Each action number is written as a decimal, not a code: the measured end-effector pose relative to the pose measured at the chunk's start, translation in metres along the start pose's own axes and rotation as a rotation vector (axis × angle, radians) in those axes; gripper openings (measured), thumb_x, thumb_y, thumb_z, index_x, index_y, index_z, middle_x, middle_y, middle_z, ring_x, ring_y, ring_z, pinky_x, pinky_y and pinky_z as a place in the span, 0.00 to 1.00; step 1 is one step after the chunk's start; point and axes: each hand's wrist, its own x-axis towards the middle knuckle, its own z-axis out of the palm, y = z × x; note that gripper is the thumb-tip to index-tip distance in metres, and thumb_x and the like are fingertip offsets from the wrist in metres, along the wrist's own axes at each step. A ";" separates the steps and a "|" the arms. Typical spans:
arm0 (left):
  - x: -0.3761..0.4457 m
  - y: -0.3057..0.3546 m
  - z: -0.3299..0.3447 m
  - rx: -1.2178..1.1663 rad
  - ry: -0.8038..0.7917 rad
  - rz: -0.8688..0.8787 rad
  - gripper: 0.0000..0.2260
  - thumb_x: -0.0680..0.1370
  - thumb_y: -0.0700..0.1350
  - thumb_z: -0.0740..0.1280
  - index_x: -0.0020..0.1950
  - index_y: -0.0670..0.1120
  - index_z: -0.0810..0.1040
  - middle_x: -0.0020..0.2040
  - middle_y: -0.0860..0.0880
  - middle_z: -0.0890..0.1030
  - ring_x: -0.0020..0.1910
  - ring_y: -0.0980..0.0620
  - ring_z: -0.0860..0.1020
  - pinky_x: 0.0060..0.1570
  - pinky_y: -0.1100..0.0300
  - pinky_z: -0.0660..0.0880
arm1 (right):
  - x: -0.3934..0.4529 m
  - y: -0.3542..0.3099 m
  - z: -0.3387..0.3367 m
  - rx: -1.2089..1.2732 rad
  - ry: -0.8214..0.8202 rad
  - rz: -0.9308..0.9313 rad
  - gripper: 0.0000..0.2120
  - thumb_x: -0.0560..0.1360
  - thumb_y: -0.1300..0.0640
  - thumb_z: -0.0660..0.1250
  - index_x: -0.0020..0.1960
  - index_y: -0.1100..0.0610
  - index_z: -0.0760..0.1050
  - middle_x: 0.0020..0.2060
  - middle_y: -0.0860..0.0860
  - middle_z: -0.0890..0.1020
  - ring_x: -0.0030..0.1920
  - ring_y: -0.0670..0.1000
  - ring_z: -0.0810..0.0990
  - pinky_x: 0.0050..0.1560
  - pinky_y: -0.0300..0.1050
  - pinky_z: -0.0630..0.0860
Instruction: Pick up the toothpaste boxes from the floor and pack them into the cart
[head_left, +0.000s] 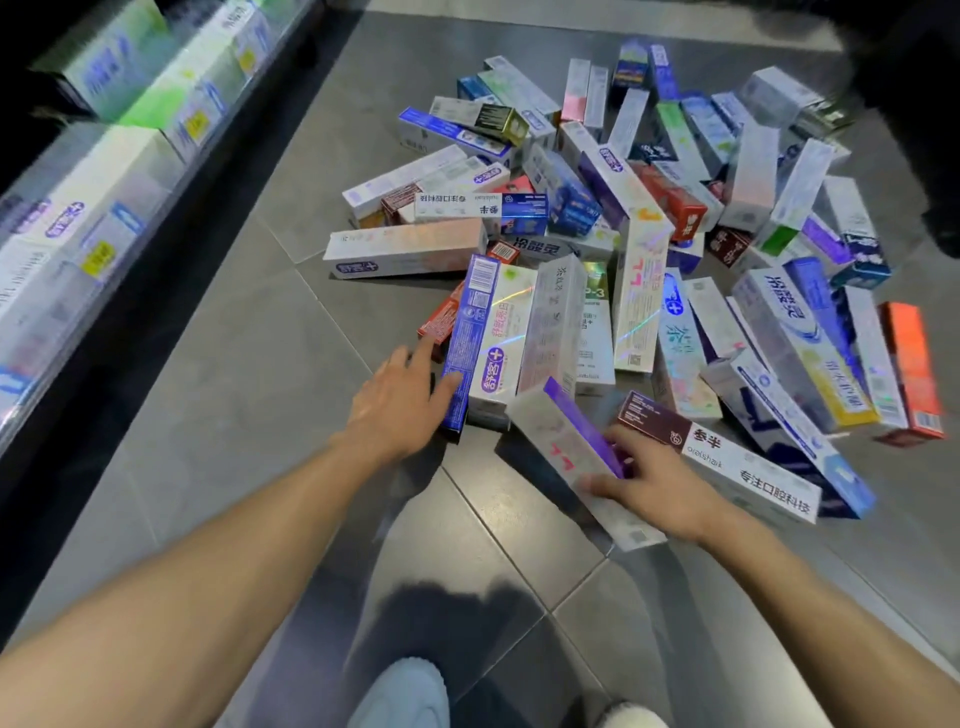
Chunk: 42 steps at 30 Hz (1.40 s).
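Dozens of light, stiff, glossy toothpaste boxes (623, 249) are lying on the floor (234, 389); left hand (400, 405), fingers straight, is touching the blue box (467, 348); right hand (649, 483) is gripping the purple-edged box (566, 441) mid-length, likely best.

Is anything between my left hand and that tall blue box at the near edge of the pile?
Nothing visible. The left hand already has its thumb against the side of the blue box, with bare floor beside it. The right hand holds a white and purple box.
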 end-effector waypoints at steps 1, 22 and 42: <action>0.002 0.001 0.005 -0.115 0.011 -0.030 0.26 0.84 0.58 0.56 0.79 0.48 0.60 0.66 0.42 0.72 0.65 0.42 0.73 0.60 0.47 0.72 | -0.008 -0.004 -0.003 0.310 0.009 0.024 0.21 0.68 0.44 0.76 0.58 0.48 0.78 0.51 0.51 0.85 0.51 0.55 0.84 0.54 0.55 0.79; 0.008 0.020 0.006 -0.771 0.111 -0.273 0.25 0.73 0.57 0.76 0.57 0.46 0.67 0.52 0.53 0.79 0.47 0.56 0.79 0.40 0.62 0.72 | -0.009 -0.060 -0.025 1.322 0.091 0.034 0.25 0.74 0.54 0.66 0.70 0.60 0.71 0.45 0.59 0.84 0.38 0.58 0.82 0.39 0.53 0.81; -0.208 0.319 -0.441 -1.204 -0.129 -0.105 0.24 0.66 0.59 0.73 0.57 0.49 0.78 0.50 0.48 0.86 0.42 0.51 0.85 0.39 0.59 0.79 | -0.306 -0.339 -0.320 1.488 0.254 0.000 0.23 0.76 0.54 0.70 0.69 0.56 0.74 0.54 0.66 0.81 0.45 0.65 0.83 0.52 0.68 0.81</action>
